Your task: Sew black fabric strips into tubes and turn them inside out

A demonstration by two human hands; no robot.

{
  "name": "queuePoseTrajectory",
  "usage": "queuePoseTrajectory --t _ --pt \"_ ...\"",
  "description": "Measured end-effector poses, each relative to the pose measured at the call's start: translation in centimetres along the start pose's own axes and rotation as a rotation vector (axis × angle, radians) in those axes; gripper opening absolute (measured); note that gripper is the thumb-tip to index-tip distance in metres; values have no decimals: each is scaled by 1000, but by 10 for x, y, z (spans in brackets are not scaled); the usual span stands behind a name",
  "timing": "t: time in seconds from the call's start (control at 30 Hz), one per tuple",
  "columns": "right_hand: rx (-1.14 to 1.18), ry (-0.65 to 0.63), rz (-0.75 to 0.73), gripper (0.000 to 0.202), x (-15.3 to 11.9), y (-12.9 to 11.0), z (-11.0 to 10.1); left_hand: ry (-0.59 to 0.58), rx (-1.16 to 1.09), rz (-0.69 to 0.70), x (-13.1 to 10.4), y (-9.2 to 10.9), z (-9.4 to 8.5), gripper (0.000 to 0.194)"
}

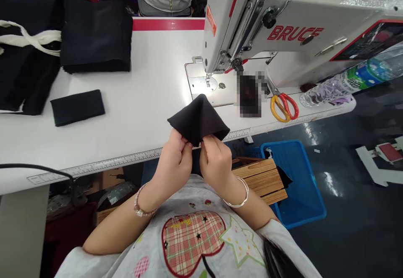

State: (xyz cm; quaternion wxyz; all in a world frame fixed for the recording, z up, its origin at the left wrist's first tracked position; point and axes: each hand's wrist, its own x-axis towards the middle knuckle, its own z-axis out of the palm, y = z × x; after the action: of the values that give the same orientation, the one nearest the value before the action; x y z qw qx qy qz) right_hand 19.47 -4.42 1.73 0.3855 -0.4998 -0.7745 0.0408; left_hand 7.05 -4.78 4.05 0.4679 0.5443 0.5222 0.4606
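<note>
A small black fabric piece is folded to a peak and held up over the table's front edge. My left hand pinches its lower left side, while the fingers of my right hand grip it at the lower right. Both hands are close together, and the fabric partly hides their fingertips. Just beyond the peak is the needle area of a white sewing machine. A folded black fabric strip lies on the tabletop to the left.
Stacked black fabric and a white cord sit at the back left. Scissors and a plastic bottle lie right of the needle plate. Below the table's right side are a wooden stool and a blue basket.
</note>
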Motion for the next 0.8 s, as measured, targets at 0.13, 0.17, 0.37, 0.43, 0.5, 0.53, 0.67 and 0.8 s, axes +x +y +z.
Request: queuePoseTrajectory --t 0.13,0.17,0.37,0.43,0.5,0.53,0.67,0.8 --pt "-11 140 -33 23 2 -4 -2 50 8 21 -2 3 -3 41" --pt "0 159 -36 23 3 -5 -3 68 4 38 -3 4 -4 38" --pt "42 155 -12 23 11 -13 -9 61 85 265 -12 4 -7 22" --pt "18 147 -17 25 13 -16 -11 93 271 372 -13 3 -8 20" --pt "-3 138 -28 27 14 -17 -10 165 480 449 -13 0 -6 21" --pt "-8 131 -30 27 13 -17 -9 203 561 479 -13 -1 -5 24" --pt "19 122 19 26 10 -15 -5 318 711 567 -12 -6 2 33" --pt "80 186 56 24 7 -15 -5 480 713 588 -11 -9 3 28"
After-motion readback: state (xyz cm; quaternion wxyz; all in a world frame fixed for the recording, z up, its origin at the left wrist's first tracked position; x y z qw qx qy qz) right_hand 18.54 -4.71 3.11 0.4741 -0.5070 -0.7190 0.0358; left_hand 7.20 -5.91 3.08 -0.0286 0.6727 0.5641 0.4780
